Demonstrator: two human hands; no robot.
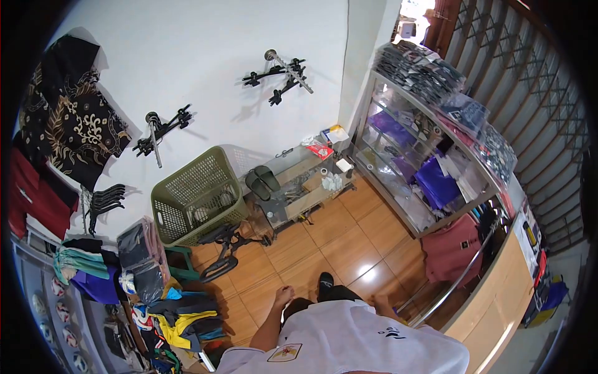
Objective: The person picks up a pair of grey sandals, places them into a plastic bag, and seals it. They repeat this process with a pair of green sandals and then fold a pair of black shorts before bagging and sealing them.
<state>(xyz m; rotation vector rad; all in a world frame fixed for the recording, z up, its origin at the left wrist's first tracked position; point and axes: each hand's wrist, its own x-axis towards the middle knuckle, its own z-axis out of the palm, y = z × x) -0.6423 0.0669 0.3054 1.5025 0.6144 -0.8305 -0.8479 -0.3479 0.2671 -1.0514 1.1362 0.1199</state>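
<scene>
My left hand [284, 294] hangs beside my body over the tiled floor, its fingers curled in, with nothing visible in them. It touches nothing that I can see. My right hand [385, 308] is low on the other side, mostly hidden by my white shirt [349, 330], so its fingers do not show clearly. Near it runs a metal rail [458, 274] next to a hanging pink shirt [451, 249]. One dark shoe [325, 283] shows on the floor between my hands. Nearest to my left hand stands a black hanger-like frame [224, 252].
A green basket [199, 193] stands by the wall, near a low glass case [293, 199] bearing dark sandals [262, 182]. Right of it is a glass cabinet [417, 227] topped with packed clothes [417, 68]. Folded clothes [187, 321] lie at left; a wooden counter [492, 299] borders the right.
</scene>
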